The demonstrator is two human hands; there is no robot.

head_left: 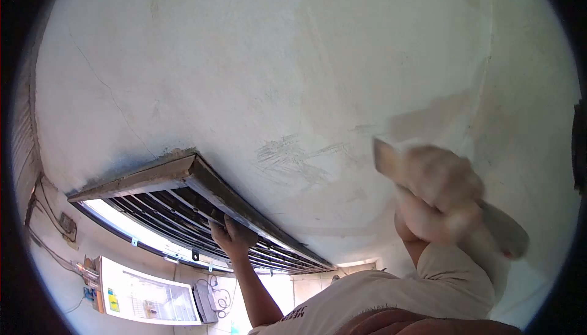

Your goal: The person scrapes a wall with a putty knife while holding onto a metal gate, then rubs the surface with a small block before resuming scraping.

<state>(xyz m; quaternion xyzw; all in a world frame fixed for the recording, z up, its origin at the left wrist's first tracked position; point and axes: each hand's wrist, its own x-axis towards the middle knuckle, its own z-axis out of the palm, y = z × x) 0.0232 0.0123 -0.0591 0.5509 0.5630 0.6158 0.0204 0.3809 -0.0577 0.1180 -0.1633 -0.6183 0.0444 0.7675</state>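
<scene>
My left hand is raised to the window grille, its fingers closed round one of the dark bars near the frame's edge. On the other side, my right hand is held up close to the pale wall, wrapped round a scraper. Its flat blade points left toward the wall, and the handle sticks out behind the fist. Both hand and tool are smeared by motion. Rough grey scratch marks show on the wall between the hands.
A dark window frame juts out beside the scratched patch. Below it are a lit white-framed case and cables on the side wall. A thin crack runs down the wall. My light shirt fills the bottom.
</scene>
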